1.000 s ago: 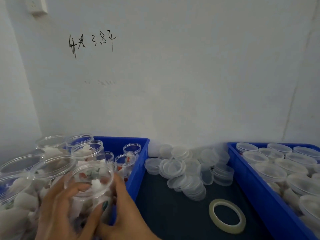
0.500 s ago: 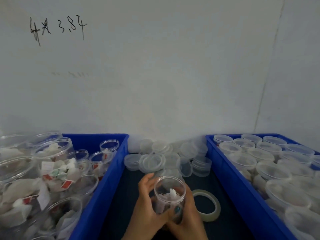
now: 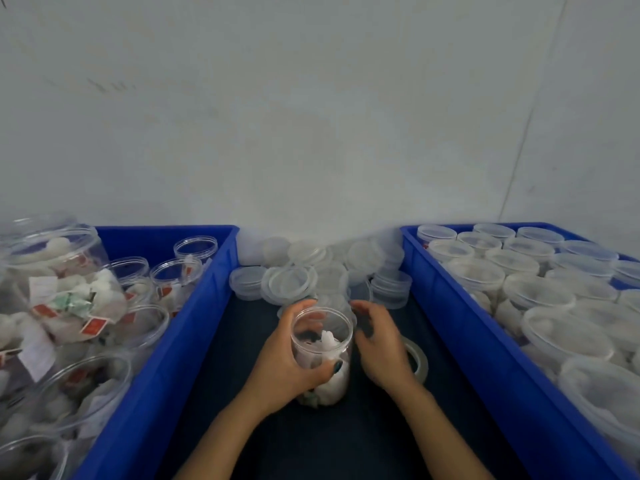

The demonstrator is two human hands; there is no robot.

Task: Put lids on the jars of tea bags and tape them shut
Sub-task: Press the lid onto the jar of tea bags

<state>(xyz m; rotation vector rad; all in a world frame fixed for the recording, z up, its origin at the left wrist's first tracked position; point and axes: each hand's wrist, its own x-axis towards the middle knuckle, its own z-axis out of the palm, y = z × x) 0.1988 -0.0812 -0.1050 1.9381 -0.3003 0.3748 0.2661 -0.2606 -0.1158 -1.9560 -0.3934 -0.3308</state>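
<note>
Head view. Finds the left grip (image 3: 287, 355) curled round an open jar (image 3: 323, 329), thumb across the near face, fingers behind the far side. Finds the jar upright on the dark table (image 3: 311, 445), without a lid, with tea bags (image 3: 329, 342) packed below the rim. Records the right grip (image 3: 381, 344) just right of the jar, fingers loosely bent, holding nothing, not touching the jar. Notes loose lids (image 3: 291, 282) heaped beyond both grips, and a tape roll (image 3: 419, 358) lying flat, partly hidden under the right grip. Notes a blue bin (image 3: 194, 306) of unlidded jars (image 3: 176, 271) left of the left grip, and a second blue bin (image 3: 450, 306) of lidded jars (image 3: 536, 292) right of the right grip.

Judges the step in hand as fetching a lid for the jar. Recommends reaching the right grip forward to the nearest part of the heap and taking one lid only, checking for nested pairs. Advises pinching by the lid edge, hollow side down, and bringing it level over the mouth. Advises holding the jar low on its body with the left grip, clear of the rim, to leave room for the lid skirt. Warns against tags or strings caught across the rim; tuck in first. Seat evenly all round; cannot tell press-fit from screw thread here. Leave the tape roll within reach of the right grip for sealing.
</note>
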